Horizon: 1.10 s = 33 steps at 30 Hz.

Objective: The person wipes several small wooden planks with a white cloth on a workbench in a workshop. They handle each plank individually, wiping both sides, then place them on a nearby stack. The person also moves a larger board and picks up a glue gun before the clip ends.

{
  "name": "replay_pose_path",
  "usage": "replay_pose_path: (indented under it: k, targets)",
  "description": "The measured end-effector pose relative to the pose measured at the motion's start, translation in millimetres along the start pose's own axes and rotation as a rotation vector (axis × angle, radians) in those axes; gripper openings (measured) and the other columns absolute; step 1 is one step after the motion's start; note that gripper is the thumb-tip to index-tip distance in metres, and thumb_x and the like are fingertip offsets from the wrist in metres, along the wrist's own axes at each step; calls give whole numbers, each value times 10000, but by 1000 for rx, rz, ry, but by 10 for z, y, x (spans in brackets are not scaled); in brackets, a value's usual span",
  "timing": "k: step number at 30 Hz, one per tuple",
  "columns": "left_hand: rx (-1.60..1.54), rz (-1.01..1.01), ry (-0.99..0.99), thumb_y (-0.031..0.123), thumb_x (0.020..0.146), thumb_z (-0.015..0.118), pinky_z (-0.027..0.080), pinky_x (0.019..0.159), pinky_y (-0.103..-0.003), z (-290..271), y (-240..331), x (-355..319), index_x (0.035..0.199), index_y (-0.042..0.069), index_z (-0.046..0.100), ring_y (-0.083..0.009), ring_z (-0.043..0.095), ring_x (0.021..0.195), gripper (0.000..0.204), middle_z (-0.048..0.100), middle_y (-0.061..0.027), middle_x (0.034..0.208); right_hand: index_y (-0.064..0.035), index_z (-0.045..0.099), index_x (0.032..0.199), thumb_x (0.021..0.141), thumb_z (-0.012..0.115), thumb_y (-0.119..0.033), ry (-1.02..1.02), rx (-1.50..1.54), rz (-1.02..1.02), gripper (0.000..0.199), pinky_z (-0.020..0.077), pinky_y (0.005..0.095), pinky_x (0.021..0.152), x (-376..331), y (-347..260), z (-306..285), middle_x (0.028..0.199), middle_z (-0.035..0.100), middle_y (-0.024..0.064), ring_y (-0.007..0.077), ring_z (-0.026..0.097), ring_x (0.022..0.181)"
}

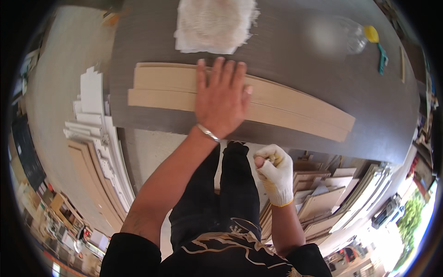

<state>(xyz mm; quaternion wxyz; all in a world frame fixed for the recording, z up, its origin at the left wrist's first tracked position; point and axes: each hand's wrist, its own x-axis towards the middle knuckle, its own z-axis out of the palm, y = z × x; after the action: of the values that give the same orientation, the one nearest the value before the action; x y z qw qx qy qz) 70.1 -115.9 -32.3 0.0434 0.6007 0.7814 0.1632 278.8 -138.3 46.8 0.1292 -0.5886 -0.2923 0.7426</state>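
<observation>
My bare left hand (221, 97) lies flat with fingers stretched out across tan board strips (286, 104). The strips lie side by side along the table's near edge, two of them plainly visible. A silvery bracelet (208, 132) circles the left wrist. My right hand (275, 173), in a white knit glove with a bare thumb tip showing, is held in front of the near edge, apart from the strips. Its fingers are curled closed, and what they hold, if anything, is hidden. Beyond the left fingertips sits a white, frayed cloth-like pad (214, 23).
The grey table (295, 60) carries a clear plastic bottle (355, 37) with a yellow cap and a teal-handled tool (382, 60) at the far right. White panels (94, 124) stand to the left below it. More boards (323, 203) lean at the lower right.
</observation>
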Motion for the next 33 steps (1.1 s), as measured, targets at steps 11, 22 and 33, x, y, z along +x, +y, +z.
replay_pose_path:
  k: [11,22,33]
  targets:
    - [355,38,-197,313,1102,462,237,1261,-592,-86,195,124,1509,64,503,-358,464,1433,479,534,-158,1514,42,669,1217,962,650,-30,80,134,-219,266,472,222,782,-138,166,-1300,1029,660,19,60,560,857]
    - [-32,546,-158,333,1058,551,387,1158,-548,638,1620,716,1404,7,578,-416,524,1338,476,580,-207,1442,-14,640,1246,1056,608,-126,539,-323,-537,223,522,297,824,229,-104,-2586,1014,719,82,145,634,844]
    - [80,625,-245,577,934,666,385,1156,-535,625,1681,757,1403,28,594,-425,477,1396,726,520,-176,1534,-94,674,1090,831,731,5,333,-957,-898,283,505,430,809,534,-506,-3028,947,728,77,314,682,873]
